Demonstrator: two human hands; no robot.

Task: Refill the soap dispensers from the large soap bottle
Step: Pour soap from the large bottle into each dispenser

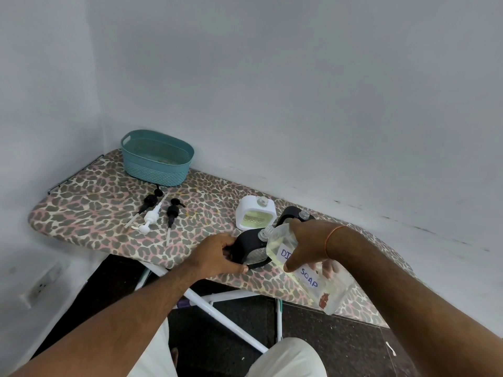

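Head view: R hand (307, 242) fingers wrapped round large soap bottle (304, 265), tilted, neck at black dispenser (251, 250) mouth. L hand (217, 254) fingers curled on dispenser's side (on ironing board (95, 208)). White dispenser (254, 217) just beyond fingers; pumps (153, 213) further left.

**Hand and Arm Position**

Both forearms are bare and extend forward from the lower edge of the view, converging toward the centre. The left hand (217, 254) is curled, palm inward, with the thumb low and the fingers wrapped around a held item. The right hand (307, 244) is raised slightly higher, palm down, fingers and thumb clamped around a held item. An orange thread (330, 240) encircles the right wrist.
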